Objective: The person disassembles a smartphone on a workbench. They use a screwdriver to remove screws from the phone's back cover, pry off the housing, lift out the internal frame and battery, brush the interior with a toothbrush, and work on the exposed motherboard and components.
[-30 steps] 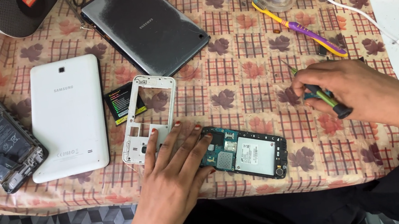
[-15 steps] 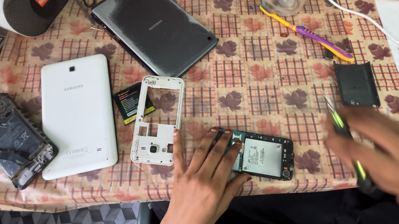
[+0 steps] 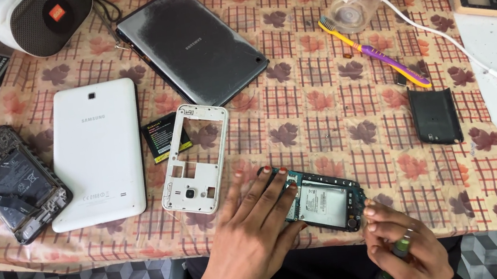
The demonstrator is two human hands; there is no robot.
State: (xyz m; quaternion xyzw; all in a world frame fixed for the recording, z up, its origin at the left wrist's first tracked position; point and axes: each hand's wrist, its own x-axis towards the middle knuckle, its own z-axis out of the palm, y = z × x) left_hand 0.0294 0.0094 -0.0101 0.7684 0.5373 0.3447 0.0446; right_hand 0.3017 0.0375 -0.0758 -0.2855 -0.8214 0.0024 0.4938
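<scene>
Head cam showed the left hand (image 3: pixel 246 240) spread flat on the opened phone (image 3: pixel 322 203), lying crosswise, while the right hand (image 3: pixel 403 250) beside it pinched a green-handled screwdriver (image 3: pixel 400 249).

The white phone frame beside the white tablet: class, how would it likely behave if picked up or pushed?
The white phone frame is mostly cut-outs with thin rails, so probably very light and somewhat bendy. Lying flat on the patterned cloth, it would likely slide rather than roll or tip. Its narrow rails look breakable if twisted.
</scene>
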